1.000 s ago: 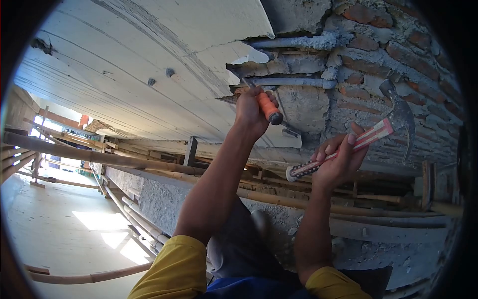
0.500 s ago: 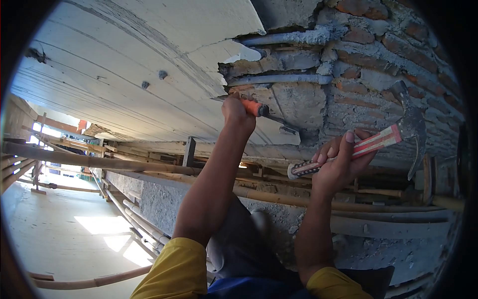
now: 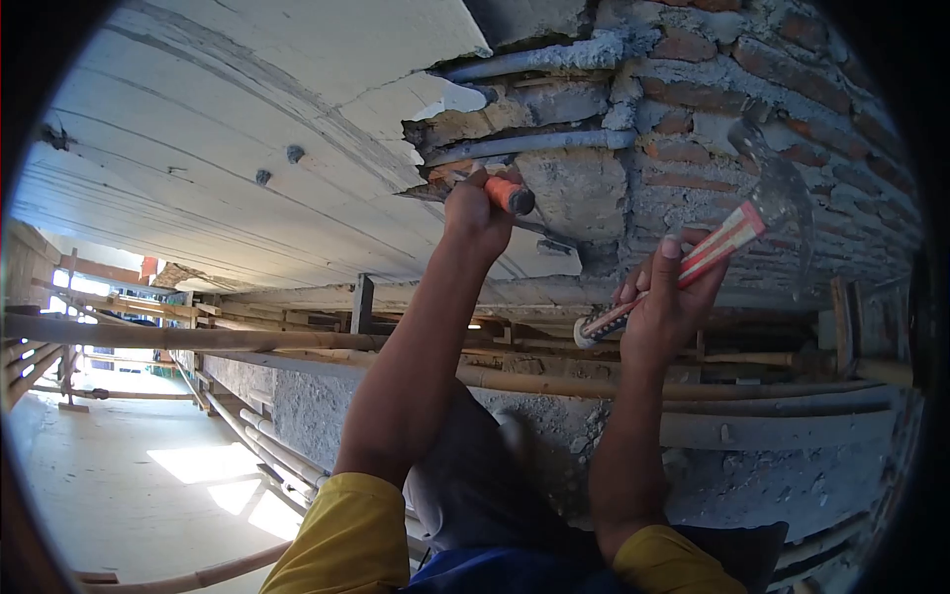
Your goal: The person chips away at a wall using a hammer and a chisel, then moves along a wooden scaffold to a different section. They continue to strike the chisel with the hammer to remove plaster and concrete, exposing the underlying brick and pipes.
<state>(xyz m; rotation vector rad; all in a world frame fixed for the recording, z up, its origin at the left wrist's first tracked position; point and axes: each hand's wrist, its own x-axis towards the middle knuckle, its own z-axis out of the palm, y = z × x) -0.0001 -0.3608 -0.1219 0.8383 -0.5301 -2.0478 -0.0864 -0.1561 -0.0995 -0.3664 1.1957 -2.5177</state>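
Note:
My left hand [image 3: 473, 206] is closed round an orange-handled tool [image 3: 508, 195], whose far end points at the broken edge of the white plaster [image 3: 336, 129]. Most of the tool's blade is hidden by my fingers. To the right, my right hand [image 3: 665, 297] grips a claw hammer [image 3: 724, 243] by its red and white handle. The hammer's head, blurred, is raised in front of the brick wall. Above my left hand, two grey pipes [image 3: 554, 145] run through the opened wall beside exposed brickwork [image 3: 693, 124].
Bamboo poles [image 3: 247, 339] cross below the wall, with a short wooden post [image 3: 362, 303] standing among them. At the lower left lies a pale floor [image 3: 109, 445] with bright sun patches. Rubble [image 3: 772, 480] covers the grey surface at the lower right.
The hammer's head has moved slightly up and left, and its handle tilts more steeply. The wall has shifted left in view, and the orange handle is now turned more toward the camera.

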